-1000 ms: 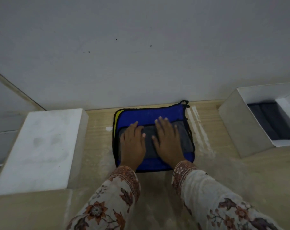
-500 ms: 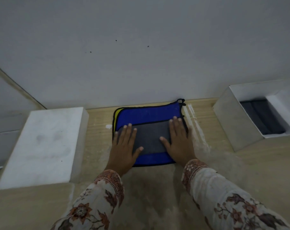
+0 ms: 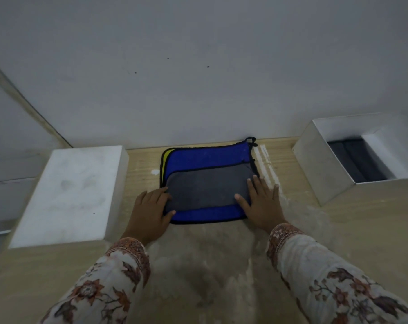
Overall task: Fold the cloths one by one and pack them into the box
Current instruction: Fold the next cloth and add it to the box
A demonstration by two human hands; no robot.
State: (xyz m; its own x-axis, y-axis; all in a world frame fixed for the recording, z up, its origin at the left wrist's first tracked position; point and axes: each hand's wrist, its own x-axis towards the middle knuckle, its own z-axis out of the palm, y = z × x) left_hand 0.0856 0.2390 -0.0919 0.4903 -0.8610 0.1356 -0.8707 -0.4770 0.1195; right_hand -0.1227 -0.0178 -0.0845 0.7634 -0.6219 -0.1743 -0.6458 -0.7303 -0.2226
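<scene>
A stack of cloths lies on the wooden table against the wall. On top is a folded grey cloth point(image 3: 207, 189); under it a blue cloth point(image 3: 207, 156), and a yellow cloth edge point(image 3: 166, 155) peeks out at the back left. My left hand point(image 3: 150, 212) lies flat at the stack's left edge, its fingertips on the grey cloth. At the right edge, my right hand point(image 3: 261, 204) also lies flat, thumb on the grey cloth. An open white box point(image 3: 315, 164) stands at the right with dark folded cloths point(image 3: 357, 160) inside.
A white box lid point(image 3: 67, 195) lies at the left of the table point(image 3: 210, 265). The white wall rises just behind the cloth stack. Bare wood shows between the stack and the open box.
Both hands slid outward from the middle of the grey cloth to its left and right edges, smoothing it. The grey cloth now shows fully.
</scene>
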